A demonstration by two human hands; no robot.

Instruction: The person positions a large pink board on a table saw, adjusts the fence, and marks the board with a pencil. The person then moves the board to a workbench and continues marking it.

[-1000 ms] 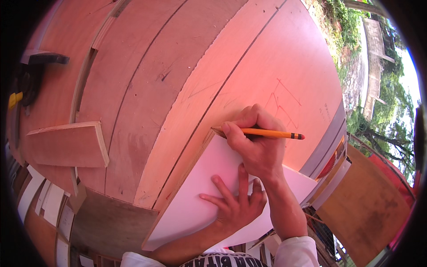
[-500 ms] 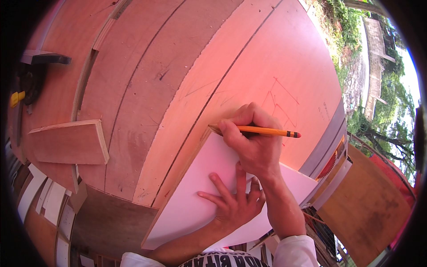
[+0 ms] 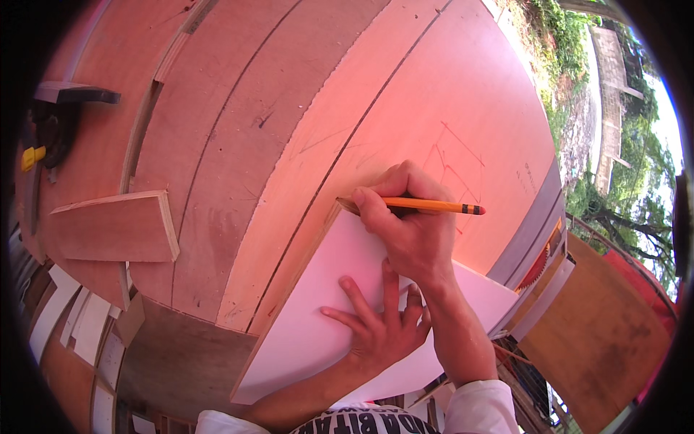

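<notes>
My right hand is closed round an orange pencil with a dark band and a red eraser end. The pencil's tip meets the far corner of a white-faced board. Spread flat on that board, my left hand presses it down with its fingers apart. The board lies over a wooden work surface marked with long dark lines. Red pencil lines show on the wood just beyond my right hand.
A short plywood piece lies at the left. Farther left sits a dark tool with a yellow knob. A toothed saw blade shows at the right edge, beside a brown panel. Cut offcuts stand at lower left.
My right hand and the pencil have shifted very slightly toward the far left. The left hand stays flat on the board.
</notes>
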